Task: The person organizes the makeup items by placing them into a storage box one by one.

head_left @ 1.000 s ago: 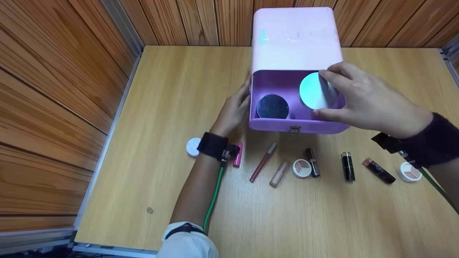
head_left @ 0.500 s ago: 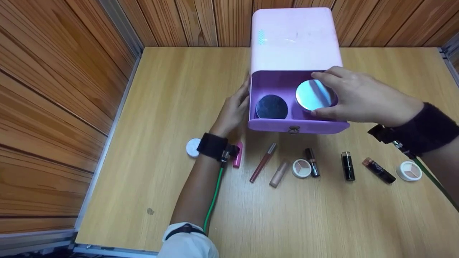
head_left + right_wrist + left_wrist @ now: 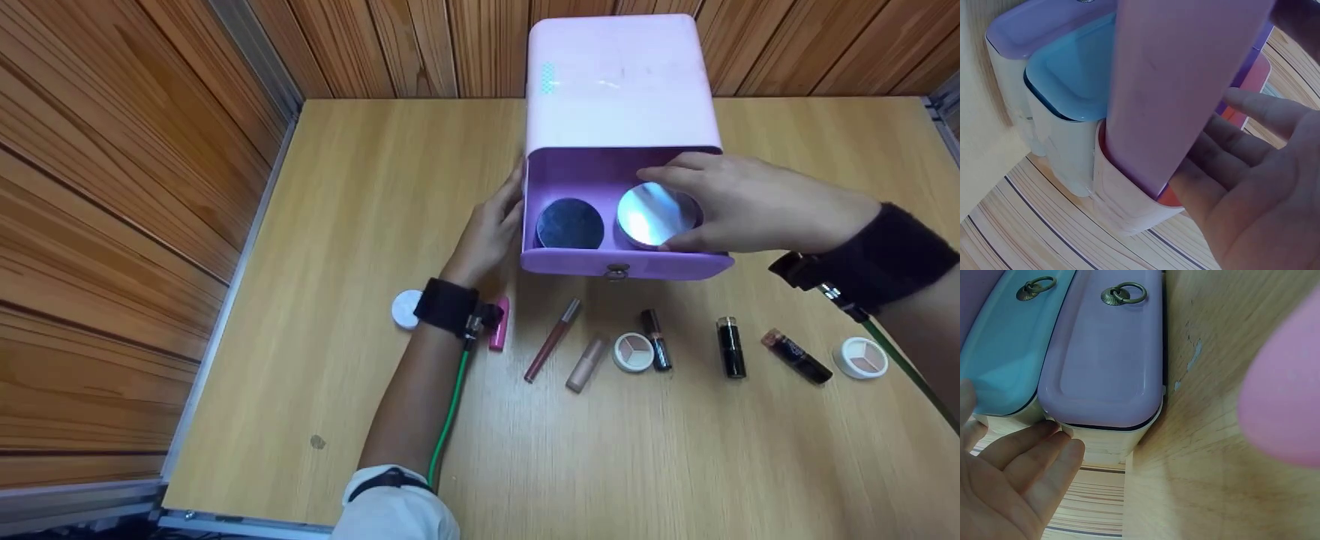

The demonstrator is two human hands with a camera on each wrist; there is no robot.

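A pink box of stacked drawers point(image 3: 619, 82) stands at the back, its purple top drawer point(image 3: 622, 264) pulled out. Inside, my right hand point(image 3: 739, 202) grips a round, shiny silver-topped case point(image 3: 651, 214) between thumb and fingers at the drawer's right side. A dark round disc point(image 3: 570, 223) lies in the drawer's left half. My left hand point(image 3: 486, 232) rests against the left side of the box; in the left wrist view its fingers point(image 3: 1044, 475) lie along the side beside the blue point(image 3: 1013, 343) and lilac point(image 3: 1103, 349) lower drawers. In the right wrist view the drawer wall hides the case.
Along the table before the box lie a pink tube point(image 3: 499, 324), a dark-red lip tube point(image 3: 553, 341), a beige tube point(image 3: 587, 364), several black tubes, and round pots including a tri-colour one point(image 3: 634, 352). A wood-panel wall point(image 3: 420, 49) stands behind the box.
My right hand has lowered the silver-topped case deeper into the drawer, toward its front. The left hand has stayed at the box's side.
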